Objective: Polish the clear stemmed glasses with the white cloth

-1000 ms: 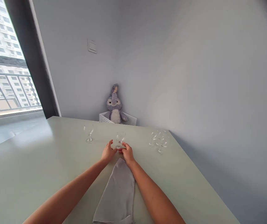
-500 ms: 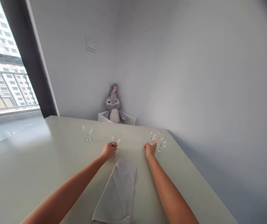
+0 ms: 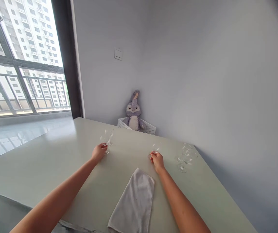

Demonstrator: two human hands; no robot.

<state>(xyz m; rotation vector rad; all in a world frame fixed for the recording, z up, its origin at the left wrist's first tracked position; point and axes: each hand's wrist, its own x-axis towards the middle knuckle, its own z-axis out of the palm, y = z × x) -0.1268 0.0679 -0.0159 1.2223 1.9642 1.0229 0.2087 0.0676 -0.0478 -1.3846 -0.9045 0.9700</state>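
My left hand point(image 3: 99, 152) is closed around the lower part of a clear stemmed glass point(image 3: 103, 139), near the table's far left side. Just behind that one stands a second stemmed glass point(image 3: 111, 138), partly overlapped by it. Closer to the middle, my right hand point(image 3: 157, 160) pinches another stemmed glass point(image 3: 156, 147) low on its stem, and the glass leans a little. To the right of this hand is a cluster of stemmed glasses point(image 3: 182, 167); they overlap, so their exact number is hard to make out.
A folded grey cloth point(image 3: 134, 204) lies on the pale table point(image 3: 85, 187) between my forearms. Beyond the far edge, a plush rabbit point(image 3: 133, 119) sits in a white perforated basket point(image 3: 151, 129). Walls point(image 3: 214, 81) meet behind it, and a window point(image 3: 27, 64) is at left.
My left hand has carried its glass leftward beside the other one. My right hand has come away from the cluster, moving left with a glass. The view has turned left.
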